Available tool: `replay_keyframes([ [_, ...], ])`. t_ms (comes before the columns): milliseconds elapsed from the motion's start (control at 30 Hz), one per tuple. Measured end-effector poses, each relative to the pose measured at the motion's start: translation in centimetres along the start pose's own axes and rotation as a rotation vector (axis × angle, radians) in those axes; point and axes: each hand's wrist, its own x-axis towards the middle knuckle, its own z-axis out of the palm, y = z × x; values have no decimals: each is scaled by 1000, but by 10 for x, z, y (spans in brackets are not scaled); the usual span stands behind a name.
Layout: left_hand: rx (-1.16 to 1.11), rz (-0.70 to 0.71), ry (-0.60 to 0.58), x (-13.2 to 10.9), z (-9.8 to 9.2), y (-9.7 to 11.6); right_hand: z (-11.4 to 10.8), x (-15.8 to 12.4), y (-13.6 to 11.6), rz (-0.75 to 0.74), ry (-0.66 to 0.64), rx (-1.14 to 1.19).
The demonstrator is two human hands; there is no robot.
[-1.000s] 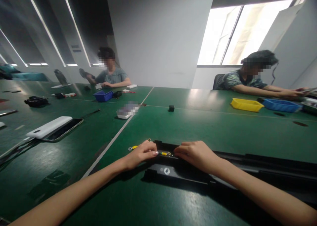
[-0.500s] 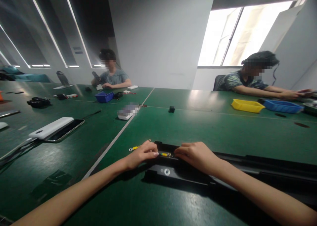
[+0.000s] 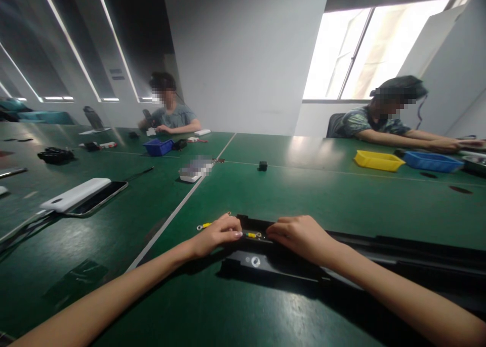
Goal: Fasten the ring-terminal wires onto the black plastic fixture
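Observation:
My left hand (image 3: 220,234) is closed on a short yellow-green wire (image 3: 250,234) with ring terminals. One ring sticks out past the thumb to the right, inside a long black metal channel (image 3: 273,271). More yellow wire and ring ends (image 3: 203,226) show on the hand's left side; whether they belong to the same wire, I cannot tell. My right hand (image 3: 304,238) reaches into the channel, its fingers pinched together just right of the ring. What those fingertips hold, if anything, is too small and hidden to make out.
On the green table (image 3: 322,195) stand a small black cube (image 3: 263,165), a yellow bin (image 3: 378,161) and blue bins (image 3: 433,161) (image 3: 158,147). A white power bank (image 3: 76,195) and a phone (image 3: 100,199) lie left. Two people sit across the table.
The view has shifted very slightly. Both hands, the wire and the black channel keep nearly the same places relative to each other.

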Motion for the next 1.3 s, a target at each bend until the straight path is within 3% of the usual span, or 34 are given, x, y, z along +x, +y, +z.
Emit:
replay_keyframes([
  [467,79,12,-1,-3,2,-5,-1,1,-2,-2,1,-5],
  [833,-8,-85,10,0,1,-4,-1,1,-1,3,-4,7],
  [1300,-57,-94,-19,-2,0,-5,1,0,1,-10,18,4],
])
